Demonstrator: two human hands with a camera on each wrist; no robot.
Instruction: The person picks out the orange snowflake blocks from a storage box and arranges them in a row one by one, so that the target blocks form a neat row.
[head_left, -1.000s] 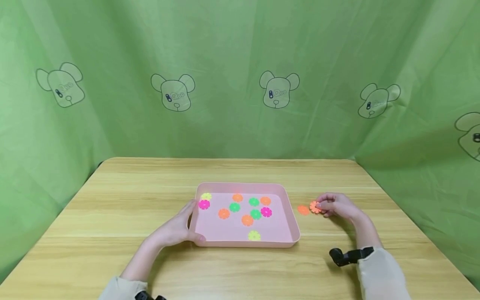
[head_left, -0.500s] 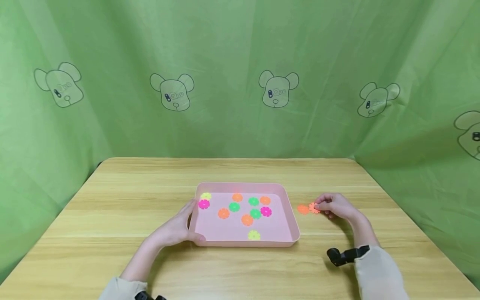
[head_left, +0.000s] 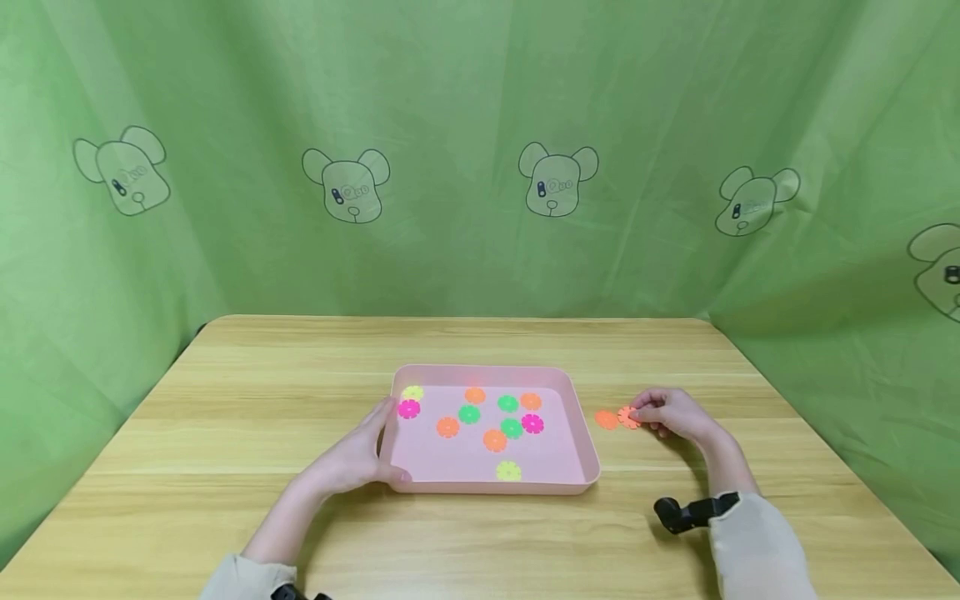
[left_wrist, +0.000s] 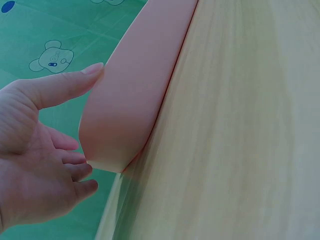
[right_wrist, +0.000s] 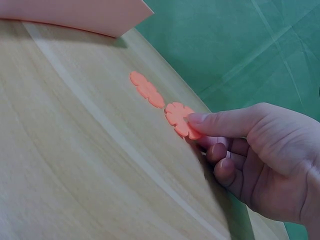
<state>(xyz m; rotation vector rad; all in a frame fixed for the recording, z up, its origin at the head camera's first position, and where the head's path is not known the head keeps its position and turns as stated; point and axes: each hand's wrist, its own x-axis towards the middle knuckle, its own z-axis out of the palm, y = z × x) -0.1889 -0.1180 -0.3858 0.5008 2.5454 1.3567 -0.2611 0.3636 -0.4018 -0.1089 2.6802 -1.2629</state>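
In the head view my left hand point(head_left: 347, 457) holds the left end of a shallow pink tray point(head_left: 487, 488), its thumb at the front-left corner and its fingers along the left wall. The left wrist view shows that thumb on the rim of the tray point(left_wrist: 135, 75). To the right of the tray, my right hand point(head_left: 675, 414) pinches an orange notched plastic disc point(head_left: 628, 417) between thumb and fingers. A second orange disc point(head_left: 606, 419) is just left of it. In the right wrist view the held disc point(right_wrist: 179, 120) is tilted, its edge right at the second disc point(right_wrist: 146, 90).
Inside the tray lie several flat discs, among them a yellow disc point(head_left: 508, 472), a magenta disc point(head_left: 532, 424), a green disc point(head_left: 468, 414) and an orange disc point(head_left: 495, 441). The wooden table point(head_left: 300, 367) ends at a green curtain point(head_left: 465, 250) behind and on both sides.
My right hand has shifted slightly left with the held orange disc, closing the gap to the second disc, within the first half second. My left hand and the tray have stayed put.
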